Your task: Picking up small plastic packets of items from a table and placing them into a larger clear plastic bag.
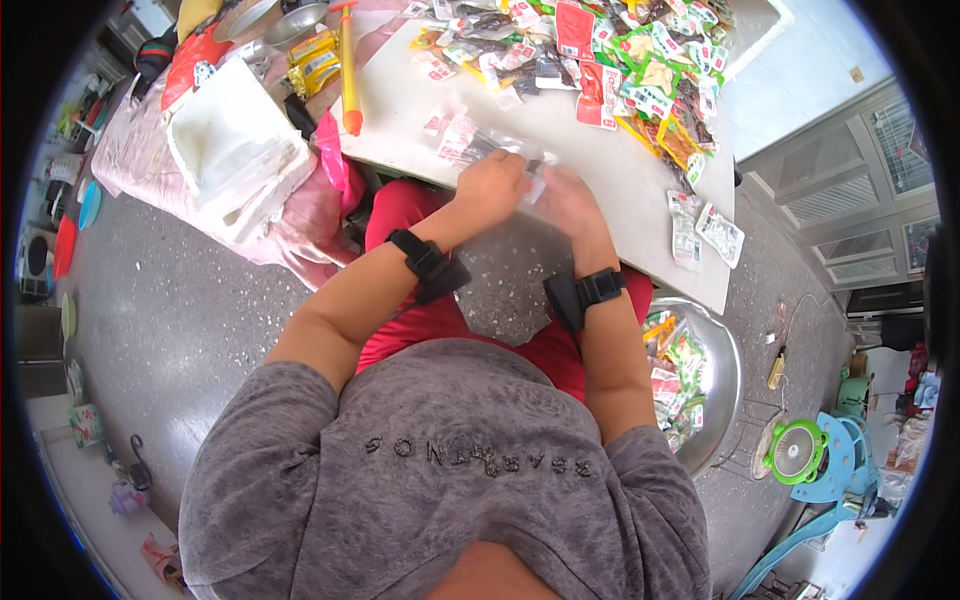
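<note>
Over the near edge of a white tabletop [637, 217], my left hand [493, 182] is closed on a clear plastic packet [469, 142] with red-and-white print and dark contents. My right hand [568, 199] is blurred, close beside it at the packet's right end; whether it grips the plastic cannot be told. Beyond my hands lies a heap of small food packets, among them a red one [598, 94] and a green one [649, 64]. Two white packets, one of them at the right edge [720, 234], lie apart from the heap.
A yellow tube with an orange tip [351, 82] lies at the table's left. Further left, a white foam box [240, 142] stands on a pink cloth [142, 169]. A metal basin [731, 375] holding packets is below the table's right side. A green fan [796, 451] stands at lower right.
</note>
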